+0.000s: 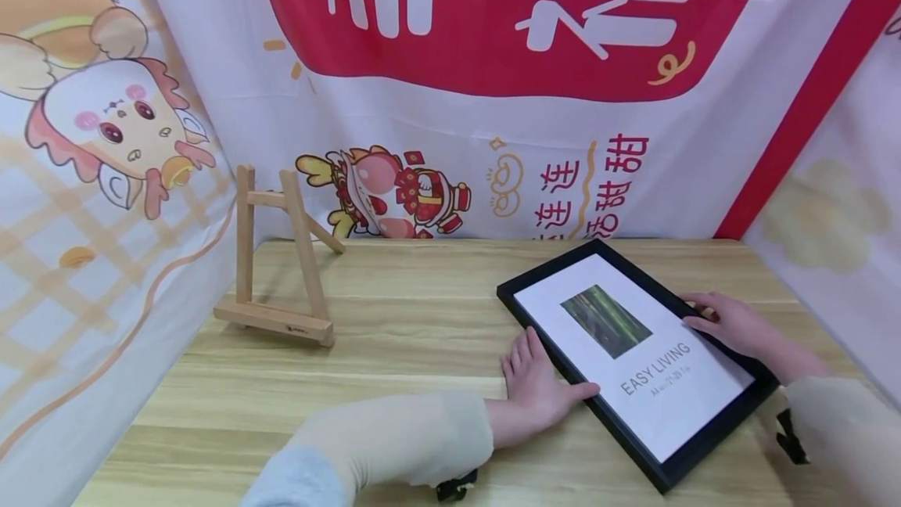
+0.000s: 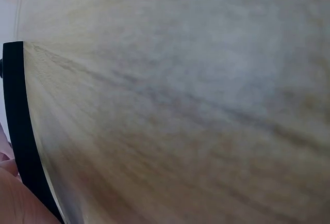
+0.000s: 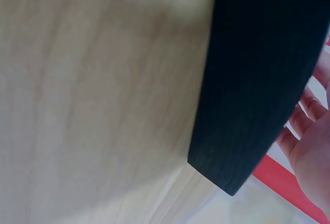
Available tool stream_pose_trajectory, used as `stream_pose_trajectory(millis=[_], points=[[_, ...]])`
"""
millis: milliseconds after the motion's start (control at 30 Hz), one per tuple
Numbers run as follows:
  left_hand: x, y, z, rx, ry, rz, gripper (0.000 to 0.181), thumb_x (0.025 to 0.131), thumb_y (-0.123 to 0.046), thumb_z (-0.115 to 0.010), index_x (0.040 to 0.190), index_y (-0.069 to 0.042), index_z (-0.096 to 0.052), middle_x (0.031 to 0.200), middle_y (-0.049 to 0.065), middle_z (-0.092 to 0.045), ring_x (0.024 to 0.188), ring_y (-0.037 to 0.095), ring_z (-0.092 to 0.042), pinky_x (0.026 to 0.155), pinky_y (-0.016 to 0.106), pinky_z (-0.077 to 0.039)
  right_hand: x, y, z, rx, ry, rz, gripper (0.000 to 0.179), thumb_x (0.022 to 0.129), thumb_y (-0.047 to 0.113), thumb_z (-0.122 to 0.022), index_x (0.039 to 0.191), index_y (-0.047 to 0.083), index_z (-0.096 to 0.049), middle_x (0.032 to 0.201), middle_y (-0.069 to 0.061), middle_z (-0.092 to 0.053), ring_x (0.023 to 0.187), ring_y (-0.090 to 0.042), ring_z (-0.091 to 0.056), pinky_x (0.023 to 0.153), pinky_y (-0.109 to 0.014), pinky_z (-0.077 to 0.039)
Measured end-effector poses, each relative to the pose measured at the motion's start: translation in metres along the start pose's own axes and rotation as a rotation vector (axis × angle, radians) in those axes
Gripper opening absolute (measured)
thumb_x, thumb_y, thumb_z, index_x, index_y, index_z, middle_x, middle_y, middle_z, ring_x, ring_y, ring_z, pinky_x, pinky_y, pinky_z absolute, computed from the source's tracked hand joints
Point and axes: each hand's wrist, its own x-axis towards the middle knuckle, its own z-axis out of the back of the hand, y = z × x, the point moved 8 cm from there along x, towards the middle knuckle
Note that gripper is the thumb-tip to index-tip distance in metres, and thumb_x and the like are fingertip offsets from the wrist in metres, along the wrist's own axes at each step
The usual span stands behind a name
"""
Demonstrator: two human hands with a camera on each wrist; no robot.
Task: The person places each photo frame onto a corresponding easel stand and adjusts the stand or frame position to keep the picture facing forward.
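A black picture frame (image 1: pixel 579 370) lies at an angle on the wooden table, face up. Its white insert carries a small green photo and the words EASY LIVING. My left hand (image 1: pixel 536 390) is at the frame's left long side, thumb over the rim and fingers extended along the outer edge. At the opposite long side, my right hand (image 1: pixel 728 323) grips the edge, its thumb on the front and its fingers at the outer side. In the right wrist view, the fingers (image 3: pixel 300 123) show beside the dark frame edge (image 3: pixel 247 90). The left wrist view catches a strip of frame (image 2: pixel 23 115).
A small wooden easel (image 1: pixel 278 264) stands at the table's back left, with a ledge along its front. Printed cloth (image 1: pixel 450 100) hangs behind the table and on both sides. The wood-grain tabletop (image 1: pixel 408 350) spreads between easel and frame.
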Motion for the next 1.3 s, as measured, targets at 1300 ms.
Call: stream_pose_trajectory(millis=[1300], points=[[0.022, 0.032, 0.030, 0.017, 0.110, -0.164, 0.115, 0.070, -0.060, -0.078, 0.152, 0.002, -0.024, 0.157, 0.018, -0.023, 0.145, 0.033, -0.015, 0.116, 0.055, -0.005, -0.025, 0.028, -0.015, 0.177, 0.019, 0.063, 0.063, 0.089, 0.022, -0.072, 0.137, -0.011, -0.046, 0.118, -0.029, -0.058, 0.087, -0.026, -0.059, 0.073, -0.040, -0.054]])
